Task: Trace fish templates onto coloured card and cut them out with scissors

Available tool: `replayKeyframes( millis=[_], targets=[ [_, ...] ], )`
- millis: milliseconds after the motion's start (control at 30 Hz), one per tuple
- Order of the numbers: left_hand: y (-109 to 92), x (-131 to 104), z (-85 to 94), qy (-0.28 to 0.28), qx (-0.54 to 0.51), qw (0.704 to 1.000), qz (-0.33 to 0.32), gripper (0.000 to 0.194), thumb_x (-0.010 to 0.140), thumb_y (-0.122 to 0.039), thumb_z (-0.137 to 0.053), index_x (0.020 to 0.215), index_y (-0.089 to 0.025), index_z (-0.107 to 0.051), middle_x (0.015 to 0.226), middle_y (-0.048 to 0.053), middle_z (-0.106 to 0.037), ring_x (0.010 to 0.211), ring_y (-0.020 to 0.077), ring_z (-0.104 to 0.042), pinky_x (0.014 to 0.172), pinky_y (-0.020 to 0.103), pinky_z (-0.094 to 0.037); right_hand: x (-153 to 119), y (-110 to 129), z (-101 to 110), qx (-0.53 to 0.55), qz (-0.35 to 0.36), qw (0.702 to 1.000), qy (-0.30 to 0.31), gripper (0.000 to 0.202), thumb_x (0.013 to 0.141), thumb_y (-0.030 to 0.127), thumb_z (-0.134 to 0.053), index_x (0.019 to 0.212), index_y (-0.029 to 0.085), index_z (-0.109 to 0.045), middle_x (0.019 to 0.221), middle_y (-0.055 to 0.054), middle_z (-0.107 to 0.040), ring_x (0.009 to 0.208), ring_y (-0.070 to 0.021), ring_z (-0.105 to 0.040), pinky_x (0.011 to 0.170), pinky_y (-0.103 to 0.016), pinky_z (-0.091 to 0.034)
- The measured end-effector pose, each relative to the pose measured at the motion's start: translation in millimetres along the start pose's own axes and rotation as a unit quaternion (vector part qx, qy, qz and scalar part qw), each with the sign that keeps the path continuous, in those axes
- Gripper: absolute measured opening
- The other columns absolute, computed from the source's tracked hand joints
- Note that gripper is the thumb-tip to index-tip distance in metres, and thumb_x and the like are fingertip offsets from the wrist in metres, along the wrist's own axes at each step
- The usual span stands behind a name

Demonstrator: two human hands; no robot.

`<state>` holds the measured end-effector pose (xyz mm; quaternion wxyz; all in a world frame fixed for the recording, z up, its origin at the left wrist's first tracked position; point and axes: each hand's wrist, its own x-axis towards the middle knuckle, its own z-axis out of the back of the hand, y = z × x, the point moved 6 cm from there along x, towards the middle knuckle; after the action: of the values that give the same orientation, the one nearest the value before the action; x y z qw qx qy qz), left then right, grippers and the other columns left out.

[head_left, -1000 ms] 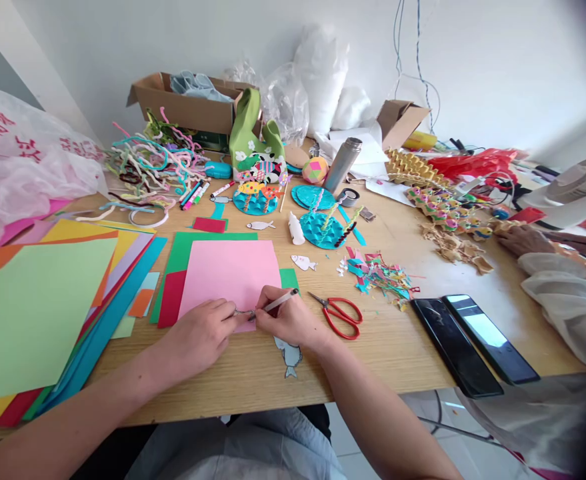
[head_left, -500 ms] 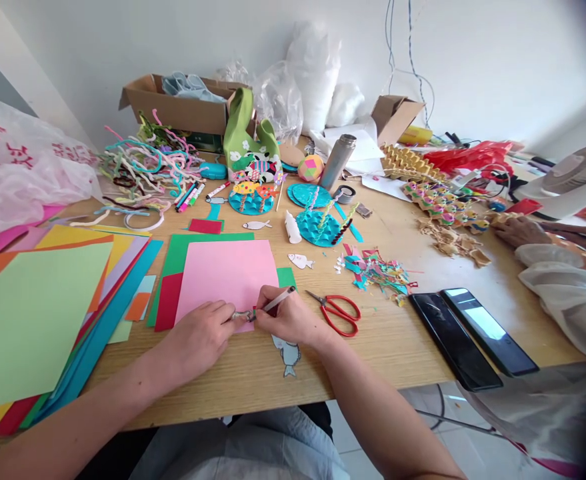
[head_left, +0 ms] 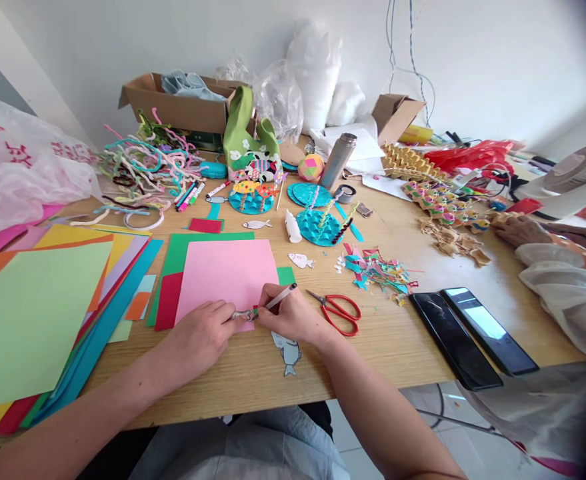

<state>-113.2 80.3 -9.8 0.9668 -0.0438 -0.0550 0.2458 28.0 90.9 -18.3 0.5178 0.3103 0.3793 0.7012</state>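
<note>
- Left hand [head_left: 211,330] holds a small outlined piece [head_left: 243,315] at the pink sheet's [head_left: 230,270] near edge, presumably against slipping
- Right hand [head_left: 287,316] pinches a pen [head_left: 287,291] low, probably for control
- Red scissors [head_left: 351,329] lie beside it, within reach

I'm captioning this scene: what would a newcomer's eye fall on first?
Probably the pink sheet near the middle, at whose near edge the right hand holds a pen. To its left lies a spread of coloured paper; to its right, red-handled scissors.

Red Chinese characters [head_left: 17,155], on a crumpled plastic bag [head_left: 25,183], seemingly too creased to read
</note>
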Motion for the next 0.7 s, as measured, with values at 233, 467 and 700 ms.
replayKeyframes(
  millis=[233,467,700],
  targets=[
    [1,-2,-3.5,0.003,-0.006,1.000,0.000,0.034,0.085,-0.001,-0.041,0.105,-0.016,-0.065,0.086,0.005,-0.060,0.081,0.0211,-0.057,0.073,0.038,-0.051,0,0,1,0.007,-0.004,1.000,-0.001,0.011,0.072,0.010,-0.057,0.068,0.019,-0.050,0.055,0.006,-0.049,0.049,-0.0072,-0.041,0.045,-0.018,-0.030],
    [0,-1,-1.6,0.005,-0.002,1.000,0.003,0.032,0.088,-0.003,-0.043,0.106,-0.016,-0.066,0.086,0.005,-0.060,0.082,0.0210,-0.058,0.075,0.038,-0.051,0,-1,1,0.007,-0.011,1.000,0.000,0.013,0.072,0.009,-0.057,0.068,0.019,-0.050,0.055,0.007,-0.048,0.048,-0.0069,-0.040,0.045,-0.018,-0.029],
    [-1,-3,-5.5,-0.007,0.014,1.000,0.007,0.033,0.088,-0.003,-0.044,0.110,-0.018,-0.063,0.089,0.004,-0.061,0.084,0.0200,-0.058,0.078,0.037,-0.050,-2,9,10,0.038,0.034,0.996,-0.070,0.006,0.086,0.015,-0.053,0.083,0.019,-0.055,0.072,0.002,-0.061,0.062,-0.0102,-0.054,0.057,-0.020,-0.041]
  ],
)
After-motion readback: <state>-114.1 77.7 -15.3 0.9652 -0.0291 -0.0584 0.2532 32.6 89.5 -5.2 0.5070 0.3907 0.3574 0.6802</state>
